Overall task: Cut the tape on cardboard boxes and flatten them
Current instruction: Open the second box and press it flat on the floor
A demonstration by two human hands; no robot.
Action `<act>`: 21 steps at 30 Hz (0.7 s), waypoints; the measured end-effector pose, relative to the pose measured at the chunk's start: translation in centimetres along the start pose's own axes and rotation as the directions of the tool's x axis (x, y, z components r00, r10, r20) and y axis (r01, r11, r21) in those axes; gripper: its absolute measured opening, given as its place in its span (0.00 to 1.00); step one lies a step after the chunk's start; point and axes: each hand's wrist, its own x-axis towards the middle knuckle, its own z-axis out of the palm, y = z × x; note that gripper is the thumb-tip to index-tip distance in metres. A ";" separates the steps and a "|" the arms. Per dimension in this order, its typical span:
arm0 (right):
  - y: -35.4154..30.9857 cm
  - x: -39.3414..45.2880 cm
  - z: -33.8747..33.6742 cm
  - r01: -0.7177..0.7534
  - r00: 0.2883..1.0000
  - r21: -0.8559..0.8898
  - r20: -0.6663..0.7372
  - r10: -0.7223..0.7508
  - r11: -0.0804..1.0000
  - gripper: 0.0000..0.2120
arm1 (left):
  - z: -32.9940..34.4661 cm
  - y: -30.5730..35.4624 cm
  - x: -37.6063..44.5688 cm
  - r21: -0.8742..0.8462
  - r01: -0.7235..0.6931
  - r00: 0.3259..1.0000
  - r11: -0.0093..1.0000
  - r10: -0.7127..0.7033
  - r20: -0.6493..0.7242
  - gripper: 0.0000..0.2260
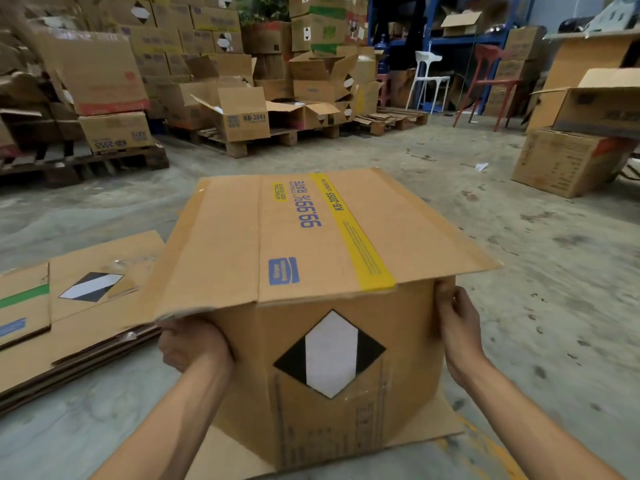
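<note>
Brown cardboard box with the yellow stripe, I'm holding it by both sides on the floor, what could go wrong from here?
1. The brown cardboard box with the yellow stripe has loose top flaps overhanging the left hand, hiding its fingers; pressing down could pinch them.
2. The right hand grips only a corner edge, so the box might slip or twist.
3. The stack of flattened cardboard sheets lies close on the left; stepping there could cause a slide.

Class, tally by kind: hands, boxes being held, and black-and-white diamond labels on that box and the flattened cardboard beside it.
Hands: 2 (left hand, right hand)
Held box: 1
Diamond labels: 2 (box label, flattened cardboard label)
Total: 5
</note>
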 end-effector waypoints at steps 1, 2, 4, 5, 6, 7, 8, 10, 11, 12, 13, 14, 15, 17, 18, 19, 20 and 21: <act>0.1 0.0 0.0 0.027 0.998 -0.005 -0.055 -0.027 1.000 0.30 | -0.2 0.1 0.0 -0.038 0.017 0.998 0.999 -0.019 -0.060 0.26; 0.5 0.1 0.0 0.037 0.993 -0.015 -0.115 -0.039 0.999 0.31 | -0.4 0.0 0.2 -0.051 0.019 0.995 0.999 -0.024 -0.100 0.29; 0.6 0.2 0.2 0.033 0.981 -0.024 -0.191 -0.037 0.999 0.25 | -0.6 -0.6 0.5 -0.062 -0.022 0.994 0.998 0.015 -0.104 0.30; 0.8 0.4 0.3 0.025 0.975 -0.038 -0.219 -0.032 0.999 0.23 | -0.8 -1.0 0.7 -0.060 -0.063 0.995 0.996 0.058 -0.078 0.30; 1.0 0.6 0.3 0.018 0.969 -0.052 -0.245 -0.031 0.998 0.23 | -0.8 -1.5 0.9 -0.061 -0.097 0.995 0.993 0.095 -0.044 0.30; 1.3 0.7 0.3 0.007 0.960 -0.066 -0.280 -0.026 0.998 0.24 | -0.8 -2.0 1.1 -0.057 -0.141 0.990 0.988 0.140 -0.025 0.29; 1.7 0.8 0.3 -0.002 0.947 -0.083 -0.321 -0.024 0.997 0.24 | -0.8 -2.5 1.3 -0.057 -0.177 0.984 0.982 0.177 -0.008 0.29; 2.8 1.1 0.5 -0.027 0.919 -0.156 -0.392 -0.037 0.987 0.25 | -0.8 -3.3 1.7 -0.059 -0.235 0.972 0.970 0.237 0.012 0.26; 3.5 1.3 0.5 -0.043 0.913 -0.196 -0.405 -0.041 0.980 0.25 | -0.8 -3.7 1.9 -0.057 -0.255 0.966 0.965 0.257 0.029 0.25; 4.1 1.6 0.5 -0.057 0.916 -0.230 -0.398 -0.040 0.972 0.25 | -0.8 -4.0 2.1 -0.048 -0.269 0.961 0.962 0.271 0.057 0.23; 4.7 2.0 0.5 -0.070 0.929 -0.256 -0.369 -0.030 0.964 0.25 | -0.7 -4.3 2.3 -0.025 -0.288 0.952 0.957 0.289 0.097 0.21; 5.4 2.4 0.5 -0.078 0.946 -0.276 -0.324 -0.017 0.958 0.26 | -0.6 -4.6 2.6 0.024 -0.294 0.946 0.955 0.288 0.149 0.19; 5.9 2.8 0.4 -0.088 0.962 -0.305 -0.272 0.002 0.948 0.26 | -0.4 -5.0 3.1 0.073 -0.302 0.937 0.951 0.281 0.209 0.18; 7.1 3.4 0.4 -0.093 0.990 -0.397 -0.132 0.043 0.913 0.30 | 0.2 -6.1 4.6 0.197 -0.292 0.915 0.936 0.213 0.342 0.19; 7.7 3.6 0.4 -0.085 0.996 -0.463 -0.051 0.069 0.882 0.33 | 0.7 -6.8 5.5 0.271 -0.268 0.902 0.924 0.142 0.408 0.21; 8.4 3.7 0.5 -0.073 0.994 -0.530 0.032 0.106 0.845 0.37 | 1.3 -7.5 6.6 0.330 -0.256 0.886 0.909 0.084 0.456 0.23; 9.1 3.8 0.7 -0.059 0.982 -0.588 0.110 0.152 0.807 0.40 | 1.9 -8.2 7.6 0.385 -0.227 0.879 0.894 0.018 0.477 0.26; 9.9 3.8 0.9 -0.052 0.962 -0.636 0.174 0.208 0.770 0.41 | 2.5 -8.9 8.6 0.436 -0.196 0.881 0.878 -0.037 0.471 0.26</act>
